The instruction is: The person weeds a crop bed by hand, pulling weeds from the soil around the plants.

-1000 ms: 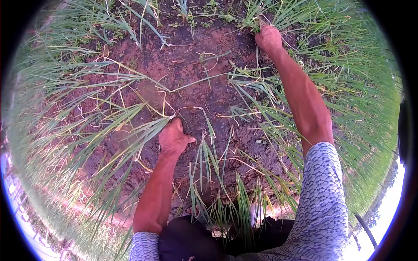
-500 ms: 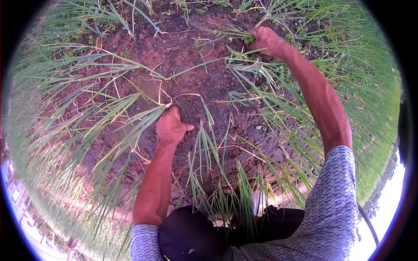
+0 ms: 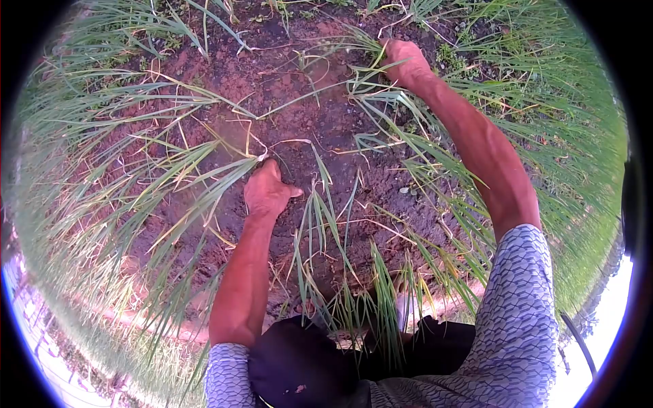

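Note:
My left hand (image 3: 267, 190) rests on the dark soil (image 3: 340, 166), its thumb stretched out to the right. Its fingertips reach the pale base of an onion plant (image 3: 231, 178) and are partly hidden there. Farther off at the upper right, my right hand (image 3: 406, 62) is closed around a small bunch of green weeds (image 3: 364, 42), with long thin blades sticking out to the left. Just below that hand, more onion leaves (image 3: 391, 102) bend over the ground.
Rows of onion plants (image 3: 146, 102) lean across the bed on the left, and dense green leaves (image 3: 544, 129) fill the right side. Low weeds (image 3: 452, 58) grow beyond my right hand. Near my body, an onion clump (image 3: 384, 299) stands in front of dark clothing.
My right hand has shifted slightly left and toward the top with the weeds in its grip. The left hand stays at the same onion plant.

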Motion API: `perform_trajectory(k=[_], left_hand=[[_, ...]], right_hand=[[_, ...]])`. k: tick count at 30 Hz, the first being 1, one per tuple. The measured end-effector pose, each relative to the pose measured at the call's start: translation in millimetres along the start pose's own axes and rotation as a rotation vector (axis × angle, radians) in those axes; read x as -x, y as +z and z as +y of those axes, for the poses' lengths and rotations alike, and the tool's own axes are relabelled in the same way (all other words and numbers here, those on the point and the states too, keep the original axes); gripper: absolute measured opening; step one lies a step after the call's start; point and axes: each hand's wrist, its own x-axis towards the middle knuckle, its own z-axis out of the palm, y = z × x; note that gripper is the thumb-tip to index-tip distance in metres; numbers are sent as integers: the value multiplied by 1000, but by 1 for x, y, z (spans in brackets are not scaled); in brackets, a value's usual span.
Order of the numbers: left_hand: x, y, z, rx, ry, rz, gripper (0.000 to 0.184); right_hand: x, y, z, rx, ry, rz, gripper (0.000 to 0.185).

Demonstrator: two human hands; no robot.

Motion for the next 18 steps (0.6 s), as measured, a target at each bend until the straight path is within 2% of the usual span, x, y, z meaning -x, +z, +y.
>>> perform_trajectory(k=[1,3,4,7,8,12,16,18], left_hand=[[1,0,-1,6,6,9,56],[2,1,-2,14,26,27,56],[1,1,-1,13,27,26,56],[-1,2,-1,7,31,29,56],[0,2,-1,5,30,31,56],[0,3,-1,-17,20,34,56],[-1,4,-1,2,21,30,56],[1,3,-1,23,22,31,56]], right_hand=[[-1,-9,12,-23,12,61,28],[11,-50,5,-39,36,-164,32],[4,-27,29,126,-93,-95,41],[10,-14,22,31,-30,-161,46],[11,-17,10,116,-54,-240,43],[15,14,1,111,-123,-141,29],[15,-7,-15,140,-51,-270,24],[9,-3,-2,172,-24,-172,23]])
